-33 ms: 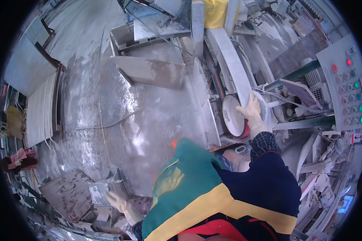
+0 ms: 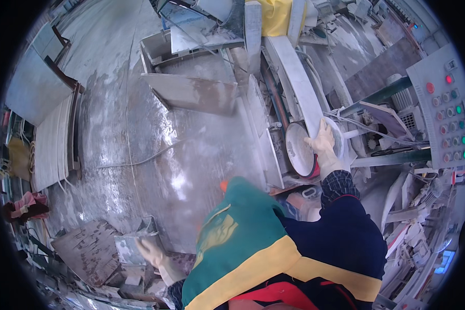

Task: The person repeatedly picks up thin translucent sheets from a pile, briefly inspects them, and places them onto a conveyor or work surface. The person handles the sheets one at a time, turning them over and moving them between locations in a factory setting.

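Note:
My right hand (image 2: 323, 144), in a cream glove, lies over the near end of a long pale strip (image 2: 297, 77), its fingers stretched out and the thumb apart. The strip lies along a machine frame. A round, pale pulley wheel (image 2: 299, 147) with a dark and red rim stands just left of this hand, and part of a white disc (image 2: 338, 137) shows on its right. Low on the left, my left hand (image 2: 154, 254), also gloved, is open with nothing in it. It is close to a grey metal box (image 2: 130, 249); whether it touches the box, I cannot tell.
A control panel (image 2: 444, 108) with red and green buttons stands at the far right. Stacked slabs (image 2: 57, 139) lean at the left. Ahead, an open-topped bin (image 2: 191, 93) rests on the wet floor (image 2: 155, 129), near a loose hose (image 2: 155, 156). Broken pieces (image 2: 413, 237) heap at right.
My left hand has moved slightly up and away from me beside the metal box. The right hand stays at the end of the strip.

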`<control>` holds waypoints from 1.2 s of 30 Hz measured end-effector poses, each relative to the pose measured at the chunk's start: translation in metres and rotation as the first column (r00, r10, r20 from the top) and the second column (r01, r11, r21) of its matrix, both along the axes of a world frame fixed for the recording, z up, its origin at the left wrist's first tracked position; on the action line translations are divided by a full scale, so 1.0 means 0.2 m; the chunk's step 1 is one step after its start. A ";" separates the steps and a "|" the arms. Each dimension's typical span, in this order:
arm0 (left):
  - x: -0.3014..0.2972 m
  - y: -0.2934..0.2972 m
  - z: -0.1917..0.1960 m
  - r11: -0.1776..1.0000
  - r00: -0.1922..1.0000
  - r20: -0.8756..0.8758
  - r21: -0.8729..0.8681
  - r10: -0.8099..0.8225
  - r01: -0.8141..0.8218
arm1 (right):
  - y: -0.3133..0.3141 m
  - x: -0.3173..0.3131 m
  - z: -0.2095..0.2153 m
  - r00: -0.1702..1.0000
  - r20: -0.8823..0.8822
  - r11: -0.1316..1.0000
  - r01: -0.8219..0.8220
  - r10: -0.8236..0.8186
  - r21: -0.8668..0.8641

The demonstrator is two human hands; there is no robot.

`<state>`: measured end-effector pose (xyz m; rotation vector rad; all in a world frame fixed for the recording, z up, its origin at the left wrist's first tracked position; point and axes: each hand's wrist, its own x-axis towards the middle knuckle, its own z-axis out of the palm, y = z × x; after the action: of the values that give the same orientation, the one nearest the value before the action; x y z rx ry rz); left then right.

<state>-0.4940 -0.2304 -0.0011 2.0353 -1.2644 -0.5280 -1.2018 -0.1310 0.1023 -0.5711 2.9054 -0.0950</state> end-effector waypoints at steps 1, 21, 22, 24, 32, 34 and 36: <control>-0.14 -0.13 0.03 0.996 0.994 -0.077 0.048 -0.074 0.078 | 0.01 -0.02 -0.02 1.000 0.014 1.000 0.015 -0.015 -0.009; -1.47 -0.43 0.68 0.891 0.507 -0.756 -0.224 -0.415 0.395 | -0.59 1.46 0.35 0.509 0.178 0.494 -0.597 0.842 -0.632; -1.35 -0.41 0.68 0.929 0.440 -0.826 -0.254 -0.353 0.269 | -0.61 1.52 0.37 0.423 0.081 0.375 -0.680 0.902 -0.630; -1.06 -0.36 0.71 0.956 0.305 -0.907 -0.255 -0.289 0.147 | -0.66 1.60 0.40 0.136 0.353 0.378 -0.375 0.926 -0.847; -0.51 0.04 0.89 0.982 0.137 -0.983 -0.138 -0.121 -0.128 | -0.77 2.05 0.46 -0.345 0.485 0.436 -0.215 0.803 -0.874; -0.46 0.12 0.90 0.974 0.153 -0.983 -0.125 -0.097 -0.186 | -0.79 2.16 0.49 -0.387 0.442 0.378 -0.232 0.810 -0.896; -0.42 0.18 0.90 0.964 0.150 -0.984 -0.128 -0.094 -0.234 | -0.82 2.27 0.51 -0.453 0.422 0.368 -0.207 0.785 -0.906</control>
<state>-0.5776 -0.1936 0.1781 0.9718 -0.2977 -1.3092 -0.7475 -0.2955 0.2040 -1.3414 0.6724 -0.6905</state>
